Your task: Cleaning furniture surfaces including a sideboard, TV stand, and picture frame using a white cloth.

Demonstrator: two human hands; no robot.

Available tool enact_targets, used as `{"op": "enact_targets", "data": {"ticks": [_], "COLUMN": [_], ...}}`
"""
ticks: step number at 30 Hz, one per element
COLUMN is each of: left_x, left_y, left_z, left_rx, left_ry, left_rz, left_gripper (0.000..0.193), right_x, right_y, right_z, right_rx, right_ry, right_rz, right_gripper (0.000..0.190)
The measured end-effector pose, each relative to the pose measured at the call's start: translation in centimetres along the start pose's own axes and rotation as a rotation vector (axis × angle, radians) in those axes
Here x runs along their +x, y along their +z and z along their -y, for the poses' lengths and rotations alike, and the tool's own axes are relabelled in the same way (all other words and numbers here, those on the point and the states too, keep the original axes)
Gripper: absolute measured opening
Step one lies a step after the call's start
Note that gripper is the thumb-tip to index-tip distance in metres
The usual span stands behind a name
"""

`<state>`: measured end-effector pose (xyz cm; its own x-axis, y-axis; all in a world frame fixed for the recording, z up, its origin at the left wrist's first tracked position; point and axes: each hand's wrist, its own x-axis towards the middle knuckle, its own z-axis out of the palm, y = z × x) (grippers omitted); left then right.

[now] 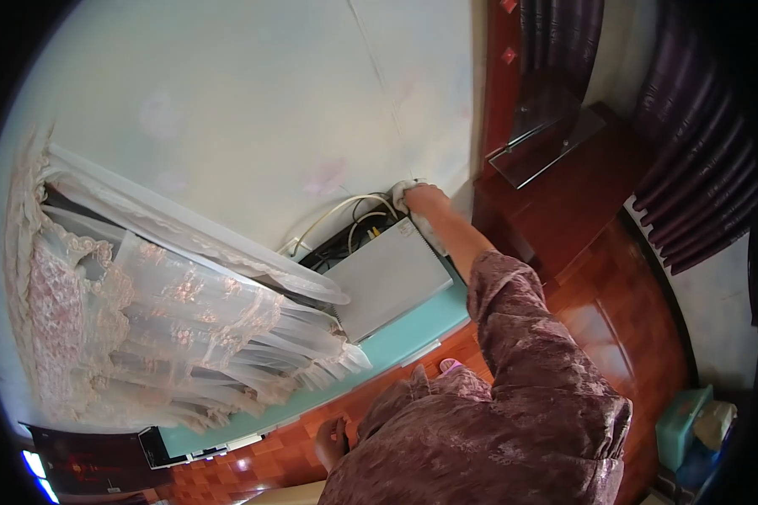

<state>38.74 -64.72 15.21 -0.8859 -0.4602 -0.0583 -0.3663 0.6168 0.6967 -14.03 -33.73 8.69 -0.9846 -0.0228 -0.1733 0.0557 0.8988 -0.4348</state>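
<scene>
My right hand point(427, 198) grips a pale cloth point(402, 190) at the back corner of a silver-grey metal box point(391, 278), close to the wall. More of the cloth hangs below my wrist along the box's side. The box, which bears a small label, rests on a low cabinet with a teal top point(410, 322). Behind it, white and black cables point(354, 211) loop to a wall socket point(292, 246). My left hand point(332, 443) hangs low over the floor by my clothing, fingers loosely bent, with nothing visible in it.
A lace cover point(215, 328) drapes over a large flat object, likely a television, left of the box. Dark red wooden furniture point(581, 183) with a glass shelf stands right. Purple curtains point(695, 145) hang beyond. A teal bin point(679, 429) sits at lower right on the wooden floor point(597, 328).
</scene>
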Motion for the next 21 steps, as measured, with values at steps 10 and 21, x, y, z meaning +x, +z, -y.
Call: {"op": "enact_targets", "data": {"ticks": [10,21], "left_x": [0.1,2.0], "left_y": [-0.2,0.5], "left_z": [1.0,1.7], "left_rx": [0.029,0.059], "left_ry": [0.143,0.249], "left_rz": [0.038,0.067], "left_gripper": [0.013,0.014], "right_x": [-4.0,-14.5], "right_y": [-2.5,-1.2], "right_z": [0.8,-6.4], "right_rx": [0.127,0.129], "right_ry": [0.243,0.074], "right_rz": [0.053,0.070], "right_gripper": [0.051,0.056]}}
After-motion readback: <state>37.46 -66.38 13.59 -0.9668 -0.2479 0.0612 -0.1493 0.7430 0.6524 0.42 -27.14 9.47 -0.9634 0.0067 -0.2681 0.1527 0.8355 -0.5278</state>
